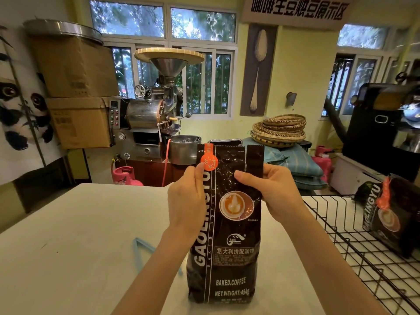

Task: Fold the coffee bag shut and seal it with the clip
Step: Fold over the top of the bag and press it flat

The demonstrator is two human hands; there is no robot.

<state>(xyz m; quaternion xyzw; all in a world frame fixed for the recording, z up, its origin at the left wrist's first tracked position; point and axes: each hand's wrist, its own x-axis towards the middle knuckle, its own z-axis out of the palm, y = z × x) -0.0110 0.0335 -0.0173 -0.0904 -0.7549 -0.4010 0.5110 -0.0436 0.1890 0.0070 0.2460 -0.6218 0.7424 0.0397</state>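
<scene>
At centre frame on the white table (68,223), an upright coffee bag (223,235) is being gripped near its unfolded top by the left hand (186,201) and right hand (270,192), both closed on it; the blue clip (142,251), lower left, is lying untouched, and beans could spill if the bag is tipped.

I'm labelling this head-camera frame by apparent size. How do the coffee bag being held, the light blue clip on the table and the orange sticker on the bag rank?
Largest to smallest as they appear:
1. coffee bag
2. light blue clip, partly hidden by the left forearm
3. orange sticker
</scene>
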